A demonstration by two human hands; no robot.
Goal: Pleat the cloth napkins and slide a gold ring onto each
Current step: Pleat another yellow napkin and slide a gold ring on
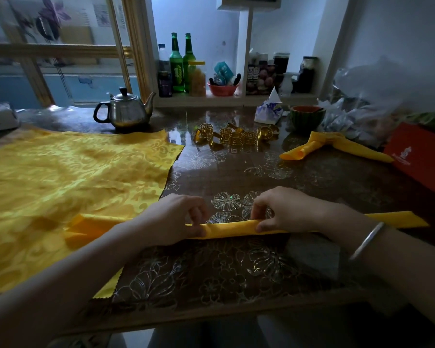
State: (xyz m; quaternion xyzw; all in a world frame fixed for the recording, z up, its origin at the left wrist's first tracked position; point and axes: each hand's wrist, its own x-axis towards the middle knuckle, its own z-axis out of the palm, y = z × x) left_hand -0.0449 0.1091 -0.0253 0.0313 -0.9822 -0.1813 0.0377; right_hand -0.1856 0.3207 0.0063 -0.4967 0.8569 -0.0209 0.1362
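1. Folded yellow cloth napkin strip (229,227) lies crosswise on the near part of the dark floral-patterned table (224,275), its left end overlapping the flat cloth.
2. Left hand (173,217) pinches the strip left of its middle, fingers curled over the top edge.
3. Right hand (284,212) pinches it just right of the middle, thumb on the near side; a short span of strip shows between the hands.
4. Silver bangle (367,239) on the right wrist.
5. Flat yellow damask cloth (73,172) spread on the table to the left.
6. Cluster of gold cut-out napkin rings (236,138) stands well beyond the hands, mid-table.
7. Second folded yellow napkin (337,146) lies far right; cannot tell if it's ringed.
8. Steel teapot with black handle (126,111) behind the flat cloth; red box (422,151) at the right edge.
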